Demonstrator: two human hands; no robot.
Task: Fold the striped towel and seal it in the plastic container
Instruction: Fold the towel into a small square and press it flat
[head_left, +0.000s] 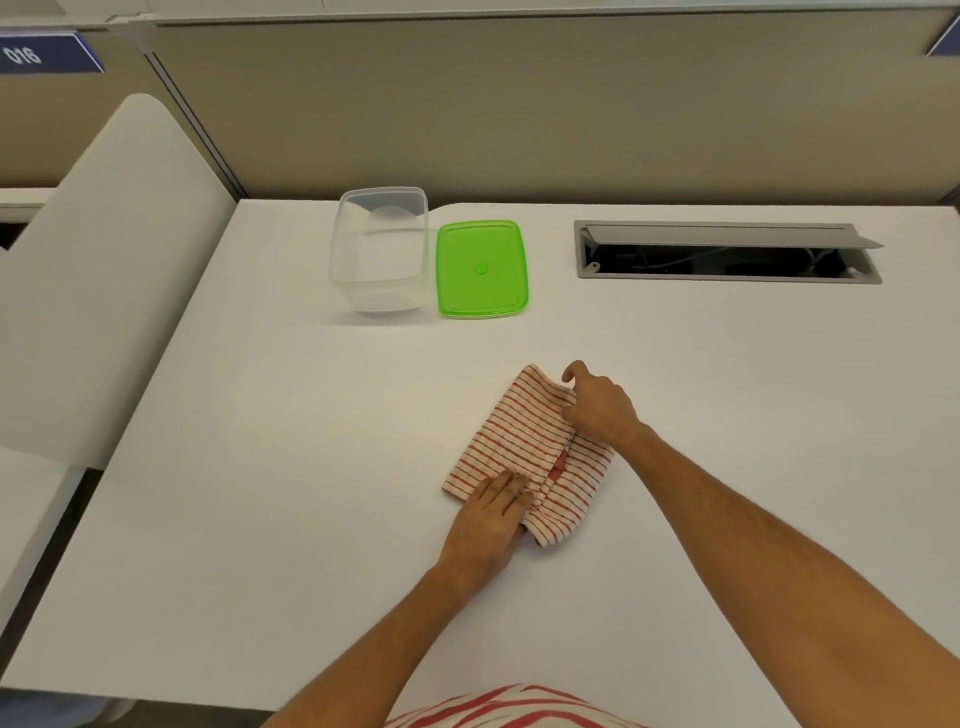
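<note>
The striped towel (519, 441), cream with red stripes, lies partly folded on the white table, a crease running along its middle. My left hand (491, 525) lies flat on the towel's near left corner, fingers together, pressing it down. My right hand (597, 408) sits at the far right edge, fingers curled and pinching the folded cloth. The clear plastic container (379, 249) stands empty and uncovered at the back of the table. Its green lid (482, 267) lies flat just to the right of it.
An open cable hatch (727, 252) with a raised grey flap is set into the table at the back right. A beige partition wall stands behind the table. A white curved panel (104, 286) rises on the left. A second striped cloth (514, 709) shows at the bottom edge.
</note>
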